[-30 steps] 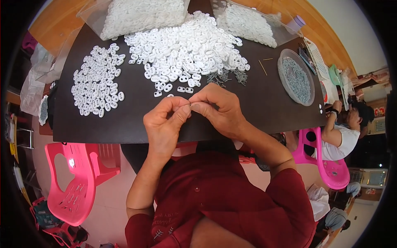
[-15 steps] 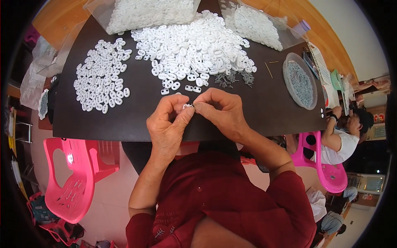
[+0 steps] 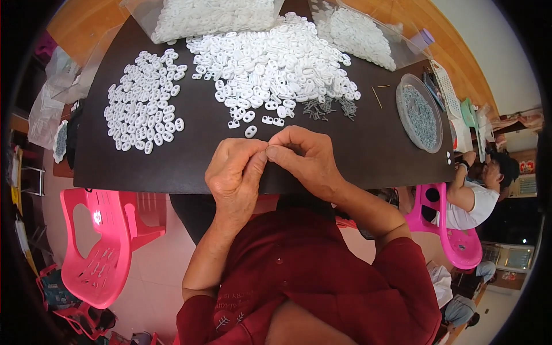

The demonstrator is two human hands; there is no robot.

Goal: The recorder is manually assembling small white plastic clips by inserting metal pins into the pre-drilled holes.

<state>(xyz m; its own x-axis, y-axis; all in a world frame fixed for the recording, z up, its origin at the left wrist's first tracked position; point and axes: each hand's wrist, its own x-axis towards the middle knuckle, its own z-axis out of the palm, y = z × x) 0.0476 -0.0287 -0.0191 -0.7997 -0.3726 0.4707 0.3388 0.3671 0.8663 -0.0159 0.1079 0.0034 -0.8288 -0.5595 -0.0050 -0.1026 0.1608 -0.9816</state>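
Observation:
Over the near part of the dark table, my left hand (image 3: 233, 169) and my right hand (image 3: 310, 158) meet fingertip to fingertip. Both are closed in a pinch. The fingers now cover the small white plastic piece that showed in my left hand half a second ago; whatever my right fingertips hold is hidden too. Just beyond the left knuckles lies a single white oval piece with two holes (image 3: 250, 131). Farther off rises a big heap of white oval pieces (image 3: 270, 63), with small grey screws (image 3: 325, 108) at its right front edge.
At left spreads a flat group of white pieces (image 3: 141, 103). Clear bins of white parts (image 3: 215, 14) stand at the back. To the right are a round tub of screws (image 3: 421, 118) and two thin brass-coloured rods (image 3: 376, 98). A person (image 3: 471, 195) sits beyond the table's right end.
My fingertips have closed together, covering the white piece seen between them before. The left hand has drawn back slightly, uncovering the loose oval piece beyond it. The view has shifted a little.

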